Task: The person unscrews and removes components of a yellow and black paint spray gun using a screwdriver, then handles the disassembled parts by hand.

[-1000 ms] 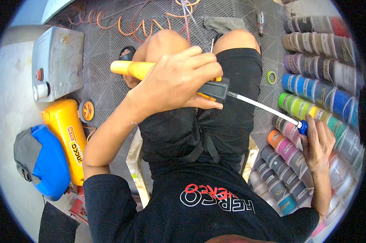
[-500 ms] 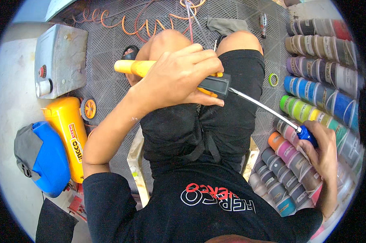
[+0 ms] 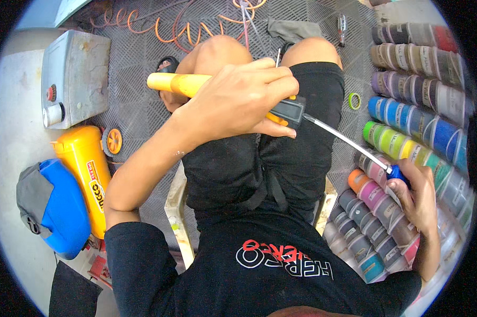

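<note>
My left hand [image 3: 244,100] is wrapped over a yellow tool with a black, box-shaped end, held above my lap. Its thick yellow handle [image 3: 176,84] sticks out to the left, and the black end [image 3: 288,112] points right; my palm and fingers hide the middle, so its kind is unclear. In my right hand [image 3: 415,190] is a screwdriver [image 3: 349,141], gripped by its blue handle. The long metal shank slants up to the left. Its tip is at the right edge of the black end; whether it touches I cannot tell.
To the right stand rows of lidded tubs [image 3: 402,105] in many colours. At left are a grey metal box [image 3: 80,79], a yellow tank [image 3: 82,174] and a blue-and-grey item [image 3: 64,206]. An orange coiled hose [image 3: 164,37], grey cloth [image 3: 294,30] and green tape roll [image 3: 354,101] lie on the floor mat.
My left hand and the yellow tool have shifted slightly right and down. The screwdriver tip has moved slightly right with the black end, while my right hand has drawn slightly left.
</note>
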Tool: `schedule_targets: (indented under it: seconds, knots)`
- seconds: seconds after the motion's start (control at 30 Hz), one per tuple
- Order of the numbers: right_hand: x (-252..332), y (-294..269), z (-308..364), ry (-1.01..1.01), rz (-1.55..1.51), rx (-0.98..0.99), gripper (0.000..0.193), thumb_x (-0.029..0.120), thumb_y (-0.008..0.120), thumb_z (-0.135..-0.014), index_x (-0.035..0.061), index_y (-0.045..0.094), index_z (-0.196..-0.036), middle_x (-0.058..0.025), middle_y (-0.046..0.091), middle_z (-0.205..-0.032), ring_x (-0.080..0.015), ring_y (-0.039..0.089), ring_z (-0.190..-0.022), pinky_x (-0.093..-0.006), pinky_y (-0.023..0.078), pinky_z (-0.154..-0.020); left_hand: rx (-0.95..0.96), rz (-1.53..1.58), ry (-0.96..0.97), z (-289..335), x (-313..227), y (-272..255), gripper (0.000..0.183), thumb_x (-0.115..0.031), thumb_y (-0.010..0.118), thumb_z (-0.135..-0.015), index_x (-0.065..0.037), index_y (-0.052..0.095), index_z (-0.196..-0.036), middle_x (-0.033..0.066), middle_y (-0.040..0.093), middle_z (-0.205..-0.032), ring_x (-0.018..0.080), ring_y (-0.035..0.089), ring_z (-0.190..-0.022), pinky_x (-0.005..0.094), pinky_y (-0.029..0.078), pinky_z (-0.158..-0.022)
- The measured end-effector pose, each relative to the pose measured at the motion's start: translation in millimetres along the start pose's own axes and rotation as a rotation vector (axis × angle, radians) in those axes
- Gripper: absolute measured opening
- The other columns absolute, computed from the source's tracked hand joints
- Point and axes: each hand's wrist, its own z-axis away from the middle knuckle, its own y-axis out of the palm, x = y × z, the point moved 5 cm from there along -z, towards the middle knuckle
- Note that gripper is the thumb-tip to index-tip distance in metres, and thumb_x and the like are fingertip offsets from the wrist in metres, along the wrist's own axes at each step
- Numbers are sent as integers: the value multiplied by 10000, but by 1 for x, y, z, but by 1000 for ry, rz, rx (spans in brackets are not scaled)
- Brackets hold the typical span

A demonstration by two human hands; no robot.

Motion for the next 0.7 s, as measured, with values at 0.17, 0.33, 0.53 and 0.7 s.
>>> schedule_targets:
  seconds: [0.17,0.33,0.53,0.7]
  knots:
    - [-14,11,0,108,-221,133,381,347,712,-879,7,636,-1032,-169,619,-833,-351,606,-759,-413,465,-702,-39,-1,2,-3,2,-1,533,-378,887,-652,-40,616,-963,86,623,-907,279,622,-863,384,504,-762]
    - [1,-4,-1,-97,31,-139,380,201,772,-811,23,617,-1110,-160,623,-891,-361,600,-761,-456,468,-695,-116,-24,9,-5,3,-11,531,-387,890,-651,-53,617,-961,80,620,-892,279,622,-845,382,490,-743]
    - [-4,-12,-10,-177,356,-241,512,242,730,-801,-17,588,-1219,-176,614,-948,-339,577,-758,-440,465,-667,-49,-6,-16,1,-1,-7,547,-382,897,-638,-53,622,-978,85,636,-909,277,629,-862,382,500,-761]
    - [5,-3,-16,-323,368,-326,571,293,737,-795,-68,588,-1211,-124,555,-776,-295,571,-665,-415,456,-575,-124,20,16,3,0,-18,556,-346,929,-574,-48,660,-958,87,632,-891,280,646,-849,375,513,-755]
